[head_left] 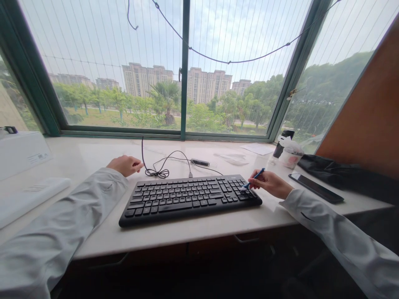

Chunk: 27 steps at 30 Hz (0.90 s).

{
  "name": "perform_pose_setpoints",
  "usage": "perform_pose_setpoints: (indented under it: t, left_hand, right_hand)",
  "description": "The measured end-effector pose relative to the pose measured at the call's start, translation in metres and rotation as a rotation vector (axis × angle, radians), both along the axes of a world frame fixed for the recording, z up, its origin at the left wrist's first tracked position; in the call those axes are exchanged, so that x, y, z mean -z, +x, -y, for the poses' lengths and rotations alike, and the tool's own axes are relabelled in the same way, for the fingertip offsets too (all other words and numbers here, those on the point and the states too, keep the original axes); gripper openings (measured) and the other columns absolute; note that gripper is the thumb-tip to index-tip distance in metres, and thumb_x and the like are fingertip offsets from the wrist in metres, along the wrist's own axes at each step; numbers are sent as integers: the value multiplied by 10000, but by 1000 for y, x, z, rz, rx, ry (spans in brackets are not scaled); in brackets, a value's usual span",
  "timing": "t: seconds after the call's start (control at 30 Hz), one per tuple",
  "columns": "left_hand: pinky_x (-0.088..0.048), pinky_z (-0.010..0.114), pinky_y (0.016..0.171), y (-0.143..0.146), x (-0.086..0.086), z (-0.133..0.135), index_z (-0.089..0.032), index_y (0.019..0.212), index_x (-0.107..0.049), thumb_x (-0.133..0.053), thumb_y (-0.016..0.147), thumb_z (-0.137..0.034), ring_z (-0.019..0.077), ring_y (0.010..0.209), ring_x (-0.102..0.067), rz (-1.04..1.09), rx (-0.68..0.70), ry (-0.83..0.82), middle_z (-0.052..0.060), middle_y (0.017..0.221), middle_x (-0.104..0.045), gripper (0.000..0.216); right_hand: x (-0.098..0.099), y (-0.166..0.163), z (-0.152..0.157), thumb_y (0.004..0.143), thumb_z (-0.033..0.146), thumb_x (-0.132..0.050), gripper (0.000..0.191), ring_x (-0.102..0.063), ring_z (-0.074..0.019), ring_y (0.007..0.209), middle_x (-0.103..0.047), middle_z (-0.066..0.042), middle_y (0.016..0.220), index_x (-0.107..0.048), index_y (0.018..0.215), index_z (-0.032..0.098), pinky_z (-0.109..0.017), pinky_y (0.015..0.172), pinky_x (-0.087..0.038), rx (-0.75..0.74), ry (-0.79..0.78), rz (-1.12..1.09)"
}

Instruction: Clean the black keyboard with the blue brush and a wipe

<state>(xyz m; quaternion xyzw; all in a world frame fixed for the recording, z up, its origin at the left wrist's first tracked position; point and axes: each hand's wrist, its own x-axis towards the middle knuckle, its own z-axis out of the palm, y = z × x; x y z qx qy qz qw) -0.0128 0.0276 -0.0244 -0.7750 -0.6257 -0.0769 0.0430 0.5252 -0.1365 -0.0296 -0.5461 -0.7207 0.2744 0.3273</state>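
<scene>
Counter (90,153) lies open beyond left hand (125,165), curled, grasp unclear; right hand (269,182) pinches brush (246,186) near edge of keyboard (187,195).

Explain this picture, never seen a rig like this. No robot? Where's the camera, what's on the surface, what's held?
No robot: these are a person's own bare hands, in grey sleeves. The one camera sits on their head, looking forward and down, so the arms reach in from below.

On the pale countertop by a window lies a black keyboard, with a partly coiled cable behind it. A white box stands at left; a phone lies at right.

The right hand holds a slim blue tool, pale tip down at the keyboard's right end. The left hand is curled near the cable; whether it grips anything is unclear.
</scene>
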Motion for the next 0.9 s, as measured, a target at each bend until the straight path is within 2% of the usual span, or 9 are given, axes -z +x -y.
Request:
perform_pose_setpoints:
  t: [0.6, 0.77, 0.9]
  left_hand:
    - [-390, 288, 633, -3, 1, -2, -274, 714, -738, -402, 820, -607, 231, 752, -620, 1, 28, 9, 46, 831, -731, 484]
    - [-393, 284, 631, -4, 2, -4, -258, 733, -740, -429, 814, -602, 232, 766, -629, 15, 31, 16, 58, 837, -738, 471]
    - [-384, 291, 624, -4, 3, -4, -265, 734, -739, -408, 820, -600, 233, 766, -623, 4, 23, 19, 54, 854, -738, 479]
  right_hand:
    - [-5, 42, 3, 732, 623, -707, 475, -611, -166, 640, -710, -71, 730, -623, 801, 161, -329, 622, -487, 54, 3, -8]
    - [-14, 27, 7, 756, 648, -671, 483, -631, -184, 644, -721, -92, 744, -605, 788, 170, -337, 616, -513, 117, 138, 7]
    - [-21, -3, 9, 851, 573, -590, 370, -665, -197, 641, -727, -59, 715, -549, 793, 210, -342, 656, -520, 273, 280, 180]
